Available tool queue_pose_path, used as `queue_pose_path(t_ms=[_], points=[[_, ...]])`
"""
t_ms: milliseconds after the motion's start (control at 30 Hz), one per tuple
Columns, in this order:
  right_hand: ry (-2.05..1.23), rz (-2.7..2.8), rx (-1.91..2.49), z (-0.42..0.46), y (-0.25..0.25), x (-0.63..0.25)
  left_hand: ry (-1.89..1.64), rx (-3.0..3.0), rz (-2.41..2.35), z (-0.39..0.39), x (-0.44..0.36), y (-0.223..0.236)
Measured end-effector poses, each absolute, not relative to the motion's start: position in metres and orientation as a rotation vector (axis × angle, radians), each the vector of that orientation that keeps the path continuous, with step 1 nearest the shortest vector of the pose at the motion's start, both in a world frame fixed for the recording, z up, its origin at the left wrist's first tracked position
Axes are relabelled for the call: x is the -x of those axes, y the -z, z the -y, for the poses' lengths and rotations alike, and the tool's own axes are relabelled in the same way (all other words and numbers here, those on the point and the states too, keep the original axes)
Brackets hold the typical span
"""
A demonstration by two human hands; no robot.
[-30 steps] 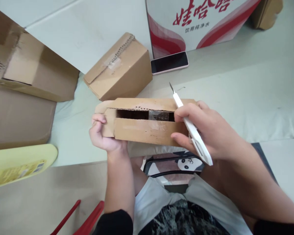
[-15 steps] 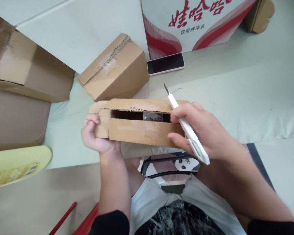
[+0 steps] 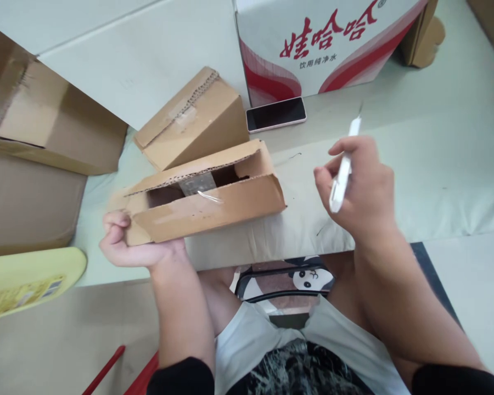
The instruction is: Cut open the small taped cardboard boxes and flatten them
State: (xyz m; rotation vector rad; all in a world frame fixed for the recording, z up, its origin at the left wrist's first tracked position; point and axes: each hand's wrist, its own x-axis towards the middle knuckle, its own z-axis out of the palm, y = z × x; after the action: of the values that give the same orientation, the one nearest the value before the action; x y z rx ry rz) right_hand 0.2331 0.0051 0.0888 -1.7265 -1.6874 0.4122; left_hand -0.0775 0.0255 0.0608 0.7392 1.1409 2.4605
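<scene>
My left hand (image 3: 127, 241) grips the left end of a long cardboard box (image 3: 218, 211), its fingers curled round the end flap. The box's top seam gapes, and a strip of clear tape (image 3: 197, 184) spans the gap; the inside is dark. Off to the right, apart from the box, my right hand (image 3: 362, 186) is closed round a white utility knife (image 3: 341, 181). Its thin blade points up and away from me, slightly blurred.
Behind the box stand a taped carton (image 3: 197, 120), a black-screened phone (image 3: 275, 114) and a white-and-red carton (image 3: 313, 55). Larger brown cartons (image 3: 66, 120) and a yellow container (image 3: 33, 280) are at the left. A pale green cloth (image 3: 436, 181) covers the table.
My right hand has left the box and moved right and up with the knife. The box has shifted left and tilted, its right end raised and its gap wider.
</scene>
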Motion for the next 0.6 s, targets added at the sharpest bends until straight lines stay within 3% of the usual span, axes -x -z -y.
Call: queue_pose_path(t_ms=[300, 600], points=[[-0.74, 2.206, 1.987, -0.017, -0.062, -0.227, -2.381, -0.802, -1.208, -0.021, 0.089, -0.051], [-0.901, 2.338, 2.029, -0.023, -0.051, -0.227, -2.363, -0.884, -1.276, -0.022, 0.094, -0.045]])
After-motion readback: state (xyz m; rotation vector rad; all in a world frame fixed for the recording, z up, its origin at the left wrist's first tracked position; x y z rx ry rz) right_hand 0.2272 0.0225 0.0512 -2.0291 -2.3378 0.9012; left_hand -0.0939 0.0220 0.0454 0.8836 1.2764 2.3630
